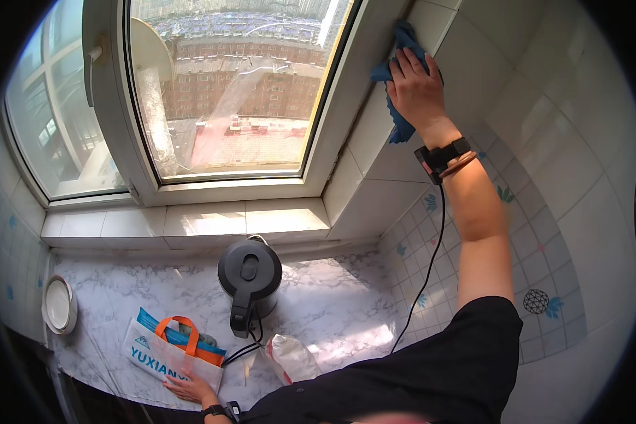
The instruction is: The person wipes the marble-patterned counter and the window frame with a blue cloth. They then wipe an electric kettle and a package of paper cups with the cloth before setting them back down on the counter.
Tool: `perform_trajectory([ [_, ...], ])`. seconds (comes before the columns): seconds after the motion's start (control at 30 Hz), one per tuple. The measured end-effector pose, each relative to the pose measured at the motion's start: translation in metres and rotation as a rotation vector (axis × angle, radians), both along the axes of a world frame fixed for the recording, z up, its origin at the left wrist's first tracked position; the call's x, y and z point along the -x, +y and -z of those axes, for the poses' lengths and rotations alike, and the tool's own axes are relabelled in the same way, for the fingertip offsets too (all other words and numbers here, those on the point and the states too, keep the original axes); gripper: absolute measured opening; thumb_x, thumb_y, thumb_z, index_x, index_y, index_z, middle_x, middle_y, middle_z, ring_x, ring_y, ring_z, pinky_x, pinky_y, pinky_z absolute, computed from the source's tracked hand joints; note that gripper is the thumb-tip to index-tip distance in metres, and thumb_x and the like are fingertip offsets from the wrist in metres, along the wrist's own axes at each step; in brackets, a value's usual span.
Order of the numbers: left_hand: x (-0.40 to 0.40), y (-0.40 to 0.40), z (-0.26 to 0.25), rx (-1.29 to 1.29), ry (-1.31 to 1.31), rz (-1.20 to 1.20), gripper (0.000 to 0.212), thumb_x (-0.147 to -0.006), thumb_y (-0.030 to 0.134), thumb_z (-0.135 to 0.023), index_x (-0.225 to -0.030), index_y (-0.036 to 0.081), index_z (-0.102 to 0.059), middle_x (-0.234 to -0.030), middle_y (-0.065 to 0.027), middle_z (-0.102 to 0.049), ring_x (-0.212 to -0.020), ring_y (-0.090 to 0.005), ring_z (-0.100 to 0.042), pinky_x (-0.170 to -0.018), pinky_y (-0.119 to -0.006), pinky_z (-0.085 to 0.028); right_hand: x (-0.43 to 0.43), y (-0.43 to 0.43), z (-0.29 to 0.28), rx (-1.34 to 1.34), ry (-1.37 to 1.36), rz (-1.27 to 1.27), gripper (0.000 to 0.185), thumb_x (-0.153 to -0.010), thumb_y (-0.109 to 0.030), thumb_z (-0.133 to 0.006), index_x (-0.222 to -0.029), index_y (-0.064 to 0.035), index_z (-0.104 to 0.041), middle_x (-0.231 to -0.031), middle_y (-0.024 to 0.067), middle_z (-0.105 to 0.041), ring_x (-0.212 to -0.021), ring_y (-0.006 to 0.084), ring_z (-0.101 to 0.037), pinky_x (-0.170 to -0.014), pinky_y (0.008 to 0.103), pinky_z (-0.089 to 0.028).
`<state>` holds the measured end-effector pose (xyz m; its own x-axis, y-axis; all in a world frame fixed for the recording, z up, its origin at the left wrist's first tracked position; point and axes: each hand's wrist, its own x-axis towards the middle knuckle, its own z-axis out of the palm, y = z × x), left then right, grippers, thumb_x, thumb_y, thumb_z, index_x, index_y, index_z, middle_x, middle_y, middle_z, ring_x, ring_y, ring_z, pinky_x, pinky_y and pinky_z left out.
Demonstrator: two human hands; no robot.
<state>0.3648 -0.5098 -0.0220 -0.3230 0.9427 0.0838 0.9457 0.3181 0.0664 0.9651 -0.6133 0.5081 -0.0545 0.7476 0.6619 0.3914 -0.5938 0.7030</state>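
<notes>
High on the right, my right hand [414,87] presses a blue cloth [402,124] flat against the white tiled window reveal [373,139], beside the window frame [344,111]. The cloth bunches out above and below my fingers. Low in the view, my left hand [191,388] lies with fingers apart against the lower front of a white bag [151,344] with orange handles, near the counter's front edge. Blue and orange items stick out of the bag, which bears printed writing. Both wrists wear black straps with small devices, and a cable runs down from the right one.
A dark-lidded electric kettle [250,275] stands on the marble-patterned counter [323,286], its cord near the bag. A crumpled white plastic bag [292,360] lies close to my body. White bowls [59,305] sit at the left. The window handle [91,74] juts out from the frame.
</notes>
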Motion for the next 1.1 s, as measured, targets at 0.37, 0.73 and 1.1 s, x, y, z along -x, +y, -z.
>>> perform_trajectory([
  [0.37, 0.002, 0.004, 0.007, -0.006, 0.036, -0.006, 0.063, -0.094, 0.048, -0.033, -0.14, 0.006, -0.027, -0.146, -0.0217, -0.02, -0.134, -0.0334, -0.024, -0.107, -0.041, -0.022, -0.017, -0.03, 0.032, -0.233, 0.136, -0.211, 0.045, -0.085, -0.033, -0.054, -0.128, -0.0197, -0.047, -0.139, 0.0085, -0.038, -0.129, 0.0273, -0.033, -0.099, 0.0513, -0.03],
  [0.73, -0.019, -0.004, -0.021, 0.085, 0.062, -0.036, 0.064, -0.092, 0.053, -0.032, -0.139, 0.009, -0.03, -0.146, -0.0199, -0.021, -0.134, -0.0318, -0.025, -0.106, -0.042, -0.023, -0.029, -0.019, 0.071, -0.535, 0.235, -0.259, 0.048, -0.086, -0.038, -0.046, -0.12, -0.0043, -0.049, -0.134, 0.0307, -0.03, -0.128, 0.0497, -0.023, -0.096, 0.0669, -0.019],
  [1.1, -0.01, -0.006, -0.021, -0.002, 0.109, -0.023, 0.063, -0.092, 0.052, -0.036, -0.138, 0.009, -0.033, -0.143, -0.0216, -0.027, -0.129, -0.0337, -0.032, -0.103, -0.044, -0.028, -0.104, -0.059, -0.042, -0.921, 0.069, -0.396, 0.044, -0.089, -0.034, -0.042, -0.107, 0.0059, -0.046, -0.13, 0.0303, -0.037, -0.121, 0.0458, -0.033, -0.091, 0.0555, -0.033],
])
